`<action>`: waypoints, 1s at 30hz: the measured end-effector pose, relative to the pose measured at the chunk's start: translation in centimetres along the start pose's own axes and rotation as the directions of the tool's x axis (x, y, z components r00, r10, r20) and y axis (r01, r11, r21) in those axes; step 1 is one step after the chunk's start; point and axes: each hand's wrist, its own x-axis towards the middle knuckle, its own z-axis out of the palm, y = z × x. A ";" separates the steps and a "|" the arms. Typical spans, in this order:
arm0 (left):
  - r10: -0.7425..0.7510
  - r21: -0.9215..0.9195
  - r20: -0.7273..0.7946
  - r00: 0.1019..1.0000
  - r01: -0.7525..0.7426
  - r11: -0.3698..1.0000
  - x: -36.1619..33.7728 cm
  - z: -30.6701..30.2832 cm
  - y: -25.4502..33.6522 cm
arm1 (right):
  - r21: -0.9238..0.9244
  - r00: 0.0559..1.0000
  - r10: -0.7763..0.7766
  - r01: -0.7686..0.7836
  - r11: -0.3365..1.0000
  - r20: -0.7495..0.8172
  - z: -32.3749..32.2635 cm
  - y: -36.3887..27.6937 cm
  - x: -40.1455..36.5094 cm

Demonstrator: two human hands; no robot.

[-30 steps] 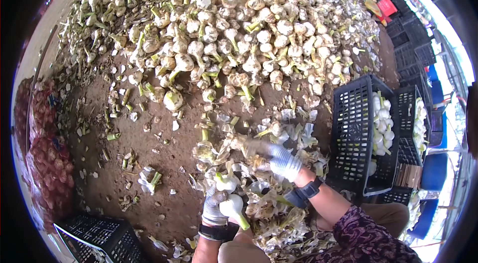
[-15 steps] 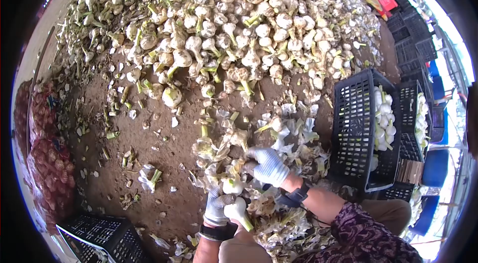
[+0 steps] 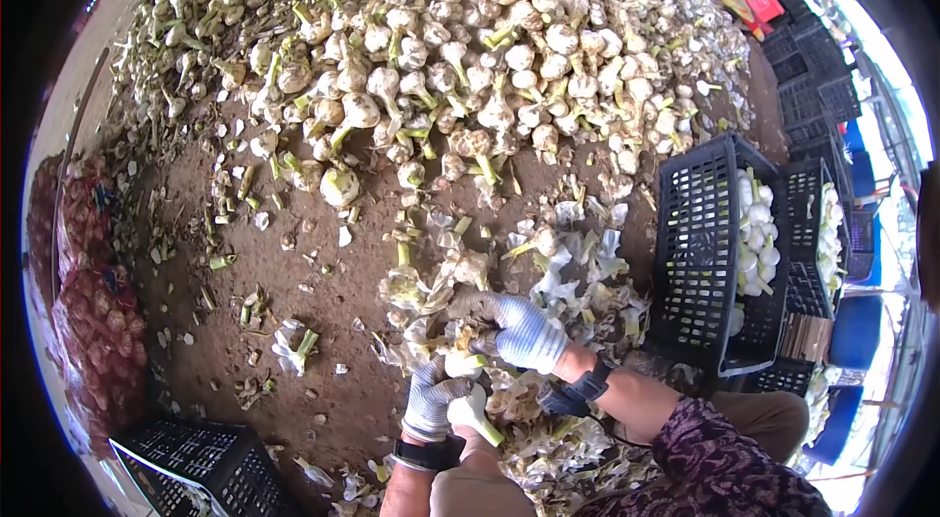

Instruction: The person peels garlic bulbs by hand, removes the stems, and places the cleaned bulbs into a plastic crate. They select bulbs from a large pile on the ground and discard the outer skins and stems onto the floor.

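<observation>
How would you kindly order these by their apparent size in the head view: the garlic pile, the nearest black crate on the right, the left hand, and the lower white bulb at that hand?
1. Garlic pile
2. Nearest black crate
3. Left hand
4. Lower white bulb

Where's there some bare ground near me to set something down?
The widest patch of ground, scattered with scraps, lies between the garlic pile, the red net bags and your left hand. A smaller one sits between that hand and the lower-left crate. It's crowded with peels around your right hand.
</observation>
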 end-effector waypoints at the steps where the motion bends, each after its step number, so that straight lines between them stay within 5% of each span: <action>1: -0.031 -0.057 0.054 0.998 0.034 0.998 -0.1 0.1 0.1 | -0.001 1.000 0.002 -0.002 1.000 0.000 0.0 0.1 0.1; 5: -0.079 -0.059 0.062 0.995 0.082 0.995 -0.1 0.4 1.2 | 0.014 0.997 -0.071 0.071 0.997 -0.021 0.3 -0.1 1.2; 7: -0.068 -0.035 0.080 0.995 0.071 0.997 -0.1 0.2 1.1 | -0.196 0.984 -0.172 0.178 0.964 0.047 0.5 -0.3 2.1; 9: -0.013 0.036 0.156 0.988 0.007 0.999 -0.2 0.2 0.9 | -0.191 0.985 -0.156 0.166 0.967 0.068 1.1 0.5 3.2; 11: -0.122 -0.040 0.155 0.980 0.129 0.991 -0.2 0.7 0.7 | -0.146 0.987 -0.113 0.129 0.981 0.117 1.2 0.8 4.3; 13: -0.089 -0.060 0.084 0.993 0.094 0.994 -0.1 1.0 -0.2 | -0.320 0.986 -0.034 0.086 0.943 0.164 0.8 0.0 4.8; 15: -0.042 0.067 0.016 0.999 0.041 0.997 0.2 1.6 0.5 | -0.228 0.970 -0.139 0.184 0.956 0.198 0.1 1.4 4.9; 16: 0.008 0.192 -0.046 0.999 0.001 0.981 0.3 1.9 0.8 | 0.035 0.968 0.001 -0.010 0.999 0.252 -0.6 1.6 4.6; 17: 0.012 0.185 -0.048 0.999 -0.003 0.983 0.3 1.7 0.8 | 0.030 0.966 0.005 -0.013 0.999 0.257 -1.1 1.9 4.0; 19: -0.032 0.500 -0.050 0.998 0.053 0.864 0.5 1.1 0.9 | -0.095 0.965 -0.090 0.116 0.989 0.247 -1.5 0.4 2.9; 21: -0.041 0.503 -0.143 0.989 0.109 0.857 0.2 1.9 1.4 | -0.158 0.974 -0.137 0.166 0.973 0.181 -1.0 0.4 2.3; 23: 0.140 0.523 -0.284 0.949 0.031 0.852 -0.3 2.4 2.2 | 0.102 0.997 -0.002 0.010 0.995 -0.078 -1.5 1.8 1.7; 24: 0.260 0.417 -0.314 0.913 -0.114 0.902 -0.5 2.5 1.8 | 0.179 0.986 0.073 -0.045 0.983 -0.149 -1.6 1.3 1.3; 28: 0.212 0.205 -0.276 0.937 -0.158 0.966 -0.3 -0.4 0.8 | 0.004 0.992 0.035 -0.035 0.999 -0.118 -1.5 1.2 0.5; 29: 0.117 0.069 -0.277 0.954 -0.102 0.992 0.1 -1.5 0.1 | 0.005 0.993 0.036 -0.035 0.999 -0.116 -1.3 1.1 0.3; 30: 0.021 -0.070 -0.264 0.964 -0.041 0.997 0.3 -1.6 0.0 | 0.201 0.990 0.122 -0.105 0.974 -0.073 -1.0 1.2 0.0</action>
